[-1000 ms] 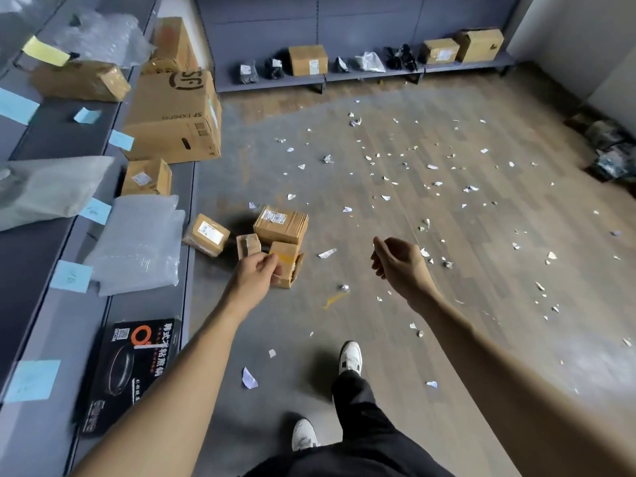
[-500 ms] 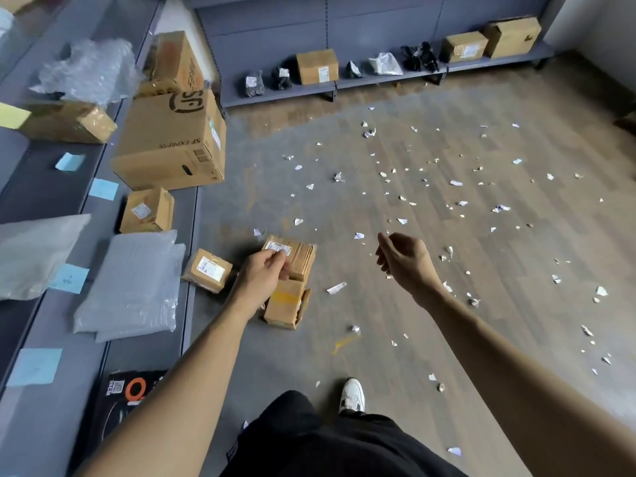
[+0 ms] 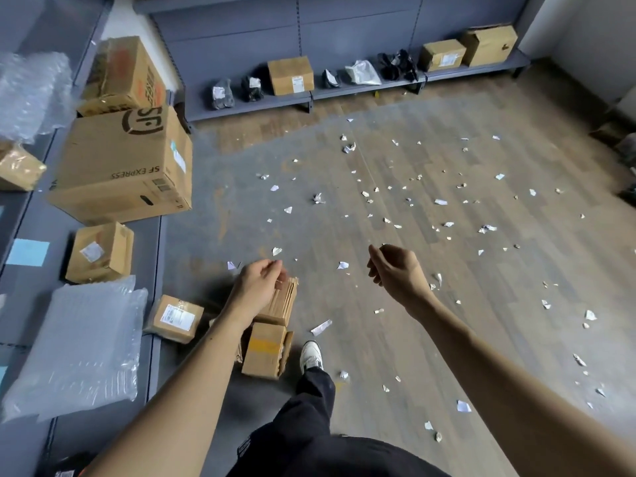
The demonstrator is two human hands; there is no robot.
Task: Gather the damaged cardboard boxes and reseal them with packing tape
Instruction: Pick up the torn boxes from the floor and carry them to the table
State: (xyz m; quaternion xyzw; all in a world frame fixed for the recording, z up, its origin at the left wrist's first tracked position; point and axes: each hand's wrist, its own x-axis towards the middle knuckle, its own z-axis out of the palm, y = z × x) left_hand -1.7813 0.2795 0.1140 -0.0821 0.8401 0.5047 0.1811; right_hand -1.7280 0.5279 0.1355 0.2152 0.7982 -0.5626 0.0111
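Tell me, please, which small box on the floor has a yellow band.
The box nearest the white shoe: a yellow band crosses it. The ribbed box beyond it is plain; the box by the shelf bears a white label.

Two hands, three cardboard boxes on the back shelf.

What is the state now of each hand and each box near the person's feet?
left hand: fingers curled above the ribbed box; grip cannot be told.
right hand: loosely curled, holds nothing.
ribbed box: on the floor, partly hidden.
yellow-taped box: on the floor, end flap ajar.
labelled box: closed, tilted at the shelf edge.
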